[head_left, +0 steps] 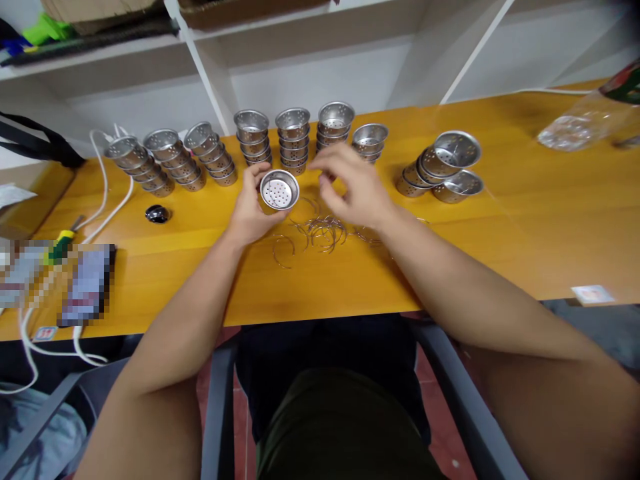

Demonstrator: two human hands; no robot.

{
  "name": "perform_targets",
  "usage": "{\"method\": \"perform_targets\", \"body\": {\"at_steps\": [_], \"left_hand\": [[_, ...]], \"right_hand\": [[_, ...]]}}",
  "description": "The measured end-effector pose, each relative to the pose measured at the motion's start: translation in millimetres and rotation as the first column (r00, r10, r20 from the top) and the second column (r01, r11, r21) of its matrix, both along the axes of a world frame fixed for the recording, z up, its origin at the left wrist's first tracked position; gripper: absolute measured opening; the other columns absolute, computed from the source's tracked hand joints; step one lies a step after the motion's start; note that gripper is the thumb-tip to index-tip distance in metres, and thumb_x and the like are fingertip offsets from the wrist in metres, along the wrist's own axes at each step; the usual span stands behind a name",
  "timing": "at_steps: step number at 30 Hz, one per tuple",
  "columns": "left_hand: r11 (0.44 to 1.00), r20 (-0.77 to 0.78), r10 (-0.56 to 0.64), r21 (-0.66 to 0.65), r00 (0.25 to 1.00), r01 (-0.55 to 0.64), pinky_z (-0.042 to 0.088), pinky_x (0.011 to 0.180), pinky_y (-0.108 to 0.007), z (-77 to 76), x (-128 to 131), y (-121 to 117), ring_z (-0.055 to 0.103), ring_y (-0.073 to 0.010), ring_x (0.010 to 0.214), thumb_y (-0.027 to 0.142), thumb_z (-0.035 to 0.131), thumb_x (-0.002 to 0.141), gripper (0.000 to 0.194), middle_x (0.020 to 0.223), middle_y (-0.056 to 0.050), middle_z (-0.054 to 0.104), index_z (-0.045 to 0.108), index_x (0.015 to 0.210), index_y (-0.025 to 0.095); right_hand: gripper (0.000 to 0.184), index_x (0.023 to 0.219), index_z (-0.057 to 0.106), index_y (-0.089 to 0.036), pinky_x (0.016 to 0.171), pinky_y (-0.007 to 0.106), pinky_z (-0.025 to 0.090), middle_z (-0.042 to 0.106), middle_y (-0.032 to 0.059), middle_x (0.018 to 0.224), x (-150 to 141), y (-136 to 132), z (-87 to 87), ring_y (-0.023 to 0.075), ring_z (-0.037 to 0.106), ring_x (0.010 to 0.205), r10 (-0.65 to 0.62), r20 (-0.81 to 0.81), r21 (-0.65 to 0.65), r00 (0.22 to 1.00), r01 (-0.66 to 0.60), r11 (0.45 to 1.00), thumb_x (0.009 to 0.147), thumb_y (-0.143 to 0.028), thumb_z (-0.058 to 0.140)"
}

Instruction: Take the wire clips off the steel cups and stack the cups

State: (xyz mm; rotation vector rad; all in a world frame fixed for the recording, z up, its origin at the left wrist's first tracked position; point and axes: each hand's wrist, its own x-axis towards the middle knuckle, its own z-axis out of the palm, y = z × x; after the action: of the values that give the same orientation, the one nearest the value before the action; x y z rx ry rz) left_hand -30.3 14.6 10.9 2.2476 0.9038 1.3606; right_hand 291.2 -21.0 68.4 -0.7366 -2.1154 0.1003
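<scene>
My left hand [250, 210] is closed around a small metal cup [280, 190] with holes in its bottom, held above the table with its mouth tilted toward me. Just right of the cup hovers my right hand [353, 183], its fingers bent and somewhat apart; nothing shows between them. Below the hands lies a loose heap of thin curved wires [327, 232], with a single wire piece [284, 250] to the left. Behind the hands stand stacks of the same perforated cups [293, 127], partly hidden by my right hand.
More cup stacks lean at the left [165, 150] and right [450, 157]. A shiny black round object [157, 213], a green-yellow screwdriver [61, 247] and white cables [103, 217] lie left. A clear plastic bottle [575, 127] lies far right. White shelving [310, 73] borders the back.
</scene>
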Motion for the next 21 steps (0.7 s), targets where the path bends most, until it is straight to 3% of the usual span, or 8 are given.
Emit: {"method": "perform_targets", "body": {"at_steps": [2, 4, 7, 11, 13, 16, 21], "left_hand": [[0.998, -0.032, -0.055, 0.014, 0.998, 0.055, 0.072, 0.128, -0.057, 8.8, 4.6, -13.1, 0.083, -0.0367, 0.143, 0.056, 0.112, 0.092, 0.098, 0.157, -0.012, 0.077, 0.056, 0.168, 0.032], [0.993, -0.072, -0.111, 0.03, 0.991, 0.113, 0.073, 0.125, -0.053, 15.6, 6.5, -22.5, 0.085, -0.0342, 0.139, 0.045, 0.107, 0.092, 0.087, 0.155, -0.011, 0.082, 0.062, 0.165, 0.031], [0.987, -0.13, -0.158, 0.013, 0.979, 0.161, 0.072, 0.127, -0.05, 20.1, 6.3, -28.3, 0.086, -0.0337, 0.141, 0.033, 0.103, 0.087, 0.086, 0.157, -0.011, 0.085, 0.068, 0.165, 0.029], [0.983, -0.14, -0.18, -0.061, 0.974, 0.173, 0.073, 0.121, -0.046, 20.6, 5.5, -27.2, 0.087, -0.032, 0.137, 0.029, 0.102, 0.083, 0.085, 0.153, -0.011, 0.087, 0.07, 0.161, 0.026], [0.982, -0.131, -0.183, -0.079, 0.974, 0.174, 0.074, 0.117, -0.046, 21.3, 5.7, -26.5, 0.088, -0.0317, 0.134, 0.032, 0.107, 0.082, 0.085, 0.15, -0.01, 0.087, 0.07, 0.159, 0.027], [0.973, -0.116, -0.218, -0.109, 0.969, 0.206, 0.074, 0.114, -0.046, 23.2, 6.6, -27.6, 0.088, -0.0314, 0.131, 0.038, 0.11, 0.084, 0.083, 0.149, -0.01, 0.088, 0.07, 0.156, 0.027], [0.962, -0.044, -0.25, -0.128, 0.967, 0.243, 0.074, 0.115, -0.047, 24.4, 8.8, -30.4, 0.088, -0.0316, 0.131, 0.042, 0.108, 0.087, 0.078, 0.148, -0.011, 0.088, 0.072, 0.154, 0.026]], "right_hand": [[0.054, 0.168, 0.074, -0.033, 0.124, 0.064, 0.07, 0.075, 0.0133, 0.174, -20.6, -18.2, 3.8, 0.0392, 0.078, 0.152, 0.159, 0.112, -0.058, 0.981, -0.154, 0.986, 0.119, -0.021, 0.054], [0.059, 0.166, 0.076, -0.029, 0.117, 0.055, 0.071, 0.072, 0.0129, 0.18, -32.6, -26.3, 3.7, 0.036, 0.079, 0.151, 0.221, 0.2, -0.085, 0.955, -0.207, 0.975, 0.116, -0.013, 0.049], [0.052, 0.156, 0.081, -0.026, 0.102, 0.048, 0.068, 0.075, 0.0138, 0.175, -33.8, -25.2, 2.6, 0.0347, 0.081, 0.14, 0.211, 0.322, -0.117, 0.923, -0.183, 0.976, 0.115, -0.012, 0.05], [0.029, 0.129, 0.083, -0.023, 0.085, 0.043, 0.058, 0.081, 0.0156, 0.146, -22.1, -19.7, 5.7, 0.0317, 0.078, 0.115, 0.166, 0.405, -0.117, 0.899, -0.129, 0.985, 0.116, -0.019, 0.057], [0.02, 0.119, 0.08, -0.023, 0.084, 0.043, 0.056, 0.078, 0.0146, 0.138, -17.5, -19.7, 8.5, 0.0303, 0.075, 0.109, 0.152, 0.396, -0.097, 0.906, -0.124, 0.988, 0.114, -0.019, 0.06], [0.01, 0.119, 0.077, -0.025, 0.09, 0.046, 0.061, 0.071, 0.0148, 0.149, -14.0, -22.0, 11.1, 0.0294, 0.072, 0.107, 0.171, 0.312, -0.11, 0.935, -0.144, 0.984, 0.113, -0.024, 0.07], [0.017, 0.131, 0.076, -0.03, 0.11, 0.061, 0.07, 0.063, 0.016, 0.16, -14.3, -21.0, 3.9, 0.0318, 0.072, 0.111, 0.206, 0.149, -0.194, 0.967, -0.176, 0.965, 0.122, -0.044, 0.074]]}}
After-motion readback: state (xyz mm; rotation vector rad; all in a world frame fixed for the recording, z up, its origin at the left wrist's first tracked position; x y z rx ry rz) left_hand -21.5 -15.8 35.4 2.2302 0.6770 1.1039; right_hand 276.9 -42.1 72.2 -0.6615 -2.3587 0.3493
